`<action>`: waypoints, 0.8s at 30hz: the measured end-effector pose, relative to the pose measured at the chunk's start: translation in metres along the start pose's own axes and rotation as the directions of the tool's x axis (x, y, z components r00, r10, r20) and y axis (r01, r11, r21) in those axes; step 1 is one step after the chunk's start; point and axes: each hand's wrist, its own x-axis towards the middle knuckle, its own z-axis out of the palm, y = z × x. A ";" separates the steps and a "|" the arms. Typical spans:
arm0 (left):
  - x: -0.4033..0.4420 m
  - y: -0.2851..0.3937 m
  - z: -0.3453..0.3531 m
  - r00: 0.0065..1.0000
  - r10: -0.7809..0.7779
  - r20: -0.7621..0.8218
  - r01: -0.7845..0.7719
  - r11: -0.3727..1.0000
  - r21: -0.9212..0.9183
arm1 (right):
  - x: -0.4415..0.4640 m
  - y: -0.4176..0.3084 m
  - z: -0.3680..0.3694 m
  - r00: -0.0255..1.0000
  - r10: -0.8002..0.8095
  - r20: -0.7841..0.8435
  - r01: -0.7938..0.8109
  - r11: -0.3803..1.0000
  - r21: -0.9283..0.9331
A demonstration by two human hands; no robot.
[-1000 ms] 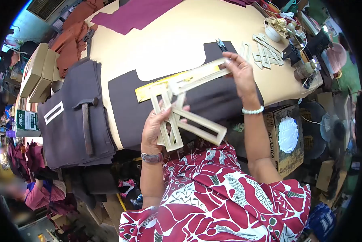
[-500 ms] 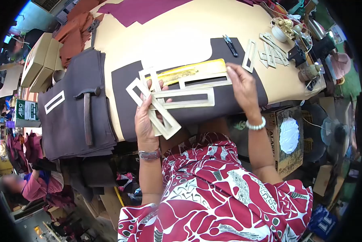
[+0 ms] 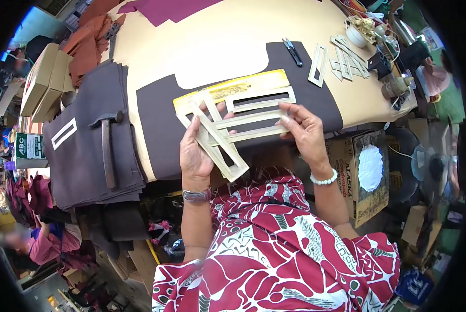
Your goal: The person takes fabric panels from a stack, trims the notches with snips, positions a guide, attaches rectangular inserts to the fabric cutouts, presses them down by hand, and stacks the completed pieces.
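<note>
Several pale, slotted rectangular frames (image 3: 227, 154) lie crossed in my left hand (image 3: 196, 161), its thumb on top and fingertips showing between them. One frame (image 3: 256, 135) of that bunch stretches to the right, where my right hand (image 3: 307, 132) pinches its far end between thumb and fingers. Just beyond, another slotted frame (image 3: 290, 95) lies along a worn yellow strip (image 3: 264, 79). Both rest on a dark sheet (image 3: 316, 99) with a cut-out in its far edge. The bunch partly hides the strip's left end.
Small black snips (image 3: 293, 52), a single frame (image 3: 317, 66) and a pile of frames (image 3: 349, 62) lie at the far right. On the left, a hammer (image 3: 107, 148) and one frame (image 3: 64, 133) rest on stacked dark sheets (image 3: 82, 171). A cardboard box (image 3: 350, 171) stands below right.
My right hand has moved left and down from the yellow strip's right end, and now pinches the extended frame's end. My left hand and its bunch have shifted slightly right.
</note>
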 end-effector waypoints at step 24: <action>-0.012 0.000 0.013 0.962 -0.257 -0.095 0.265 0.781 0.566 | 0.053 -0.014 -0.022 0.999 -0.020 0.036 0.028 0.972 -0.233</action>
